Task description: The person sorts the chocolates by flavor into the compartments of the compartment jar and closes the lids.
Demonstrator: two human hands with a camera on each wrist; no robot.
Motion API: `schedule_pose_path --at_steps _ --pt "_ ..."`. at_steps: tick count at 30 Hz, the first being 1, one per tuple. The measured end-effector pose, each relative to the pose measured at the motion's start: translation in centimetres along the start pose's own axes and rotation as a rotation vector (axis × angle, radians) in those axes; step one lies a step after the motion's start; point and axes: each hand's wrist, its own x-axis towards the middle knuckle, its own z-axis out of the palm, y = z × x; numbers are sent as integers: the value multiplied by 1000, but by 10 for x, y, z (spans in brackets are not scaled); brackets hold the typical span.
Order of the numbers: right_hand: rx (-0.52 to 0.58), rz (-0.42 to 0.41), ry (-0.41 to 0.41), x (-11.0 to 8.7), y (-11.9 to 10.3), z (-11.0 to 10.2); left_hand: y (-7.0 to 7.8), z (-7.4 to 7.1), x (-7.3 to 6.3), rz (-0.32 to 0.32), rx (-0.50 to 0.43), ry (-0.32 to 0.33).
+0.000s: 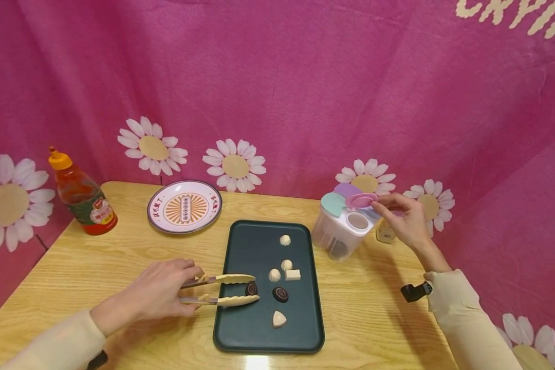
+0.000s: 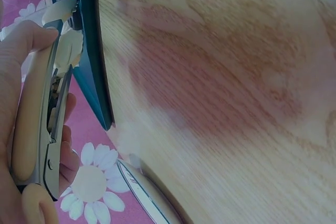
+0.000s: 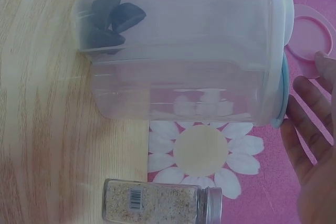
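My left hand [image 1: 159, 288] grips a pair of tongs [image 1: 236, 301] with cream scalloped tips. The tips lie over the dark green tray [image 1: 268, 339], on either side of a dark swirled chocolate [image 1: 251, 289]. Another swirled chocolate [image 1: 280, 294] sits just right of them. At the right, my right hand [image 1: 404, 221] pinches the raised pink lid [image 1: 364, 200] of a clear divided container [image 1: 325, 231], above an uncovered round opening [image 1: 358, 221]. In the right wrist view, several dark pieces [image 3: 126, 17] lie at the bottom of one compartment.
Several white chocolates, among them a triangular one [image 1: 279, 319], are spread on the tray. A plate [image 1: 154, 208] stands at the back, with a red sauce bottle [image 1: 85, 192] to its left. Beside the container is a glass jar [image 3: 157, 202] of pale grains.
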Motion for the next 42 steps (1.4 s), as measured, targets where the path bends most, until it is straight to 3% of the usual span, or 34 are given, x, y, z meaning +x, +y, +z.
schedule_pose_path --at_steps 7,15,23,37,42 --pt "9 -5 -2 1 -2 0 0 -3 0 -15 -25 -7" --pt "-4 -5 -9 2 -3 0 4 -12 14 -10 -33 91" --pt "-6 1 -12 1 -4 -2 14 -21 44 -12 -53 129" --pt "-2 -26 -2 0 -1 -1 44 -21 104 108 -75 243" --pt "2 -25 -1 0 -1 -1 56 -21 124 131 -86 249"
